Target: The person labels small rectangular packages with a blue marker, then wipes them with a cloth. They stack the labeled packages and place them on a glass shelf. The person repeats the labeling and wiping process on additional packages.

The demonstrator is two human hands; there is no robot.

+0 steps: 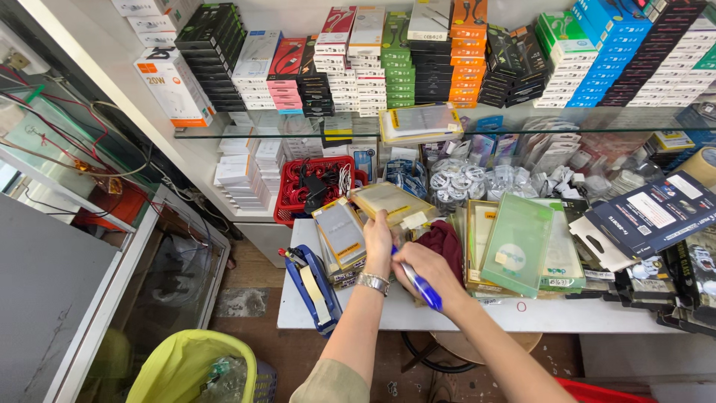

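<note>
I see bright, even overhead light, soft shadows beneath the white table (462, 317), faint glare along the glass shelf (298, 134), sharp focus centrally, and wide-angle bending at the edges

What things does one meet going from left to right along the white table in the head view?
Blue tape dispenser → left hand → right hand holding a blue pen → green flat package → dark blue box.

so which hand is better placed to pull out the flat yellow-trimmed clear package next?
Left, probably. The left hand already touches the flat yellow-trimmed clear package; the right hand is occupied holding a blue pen.
</note>
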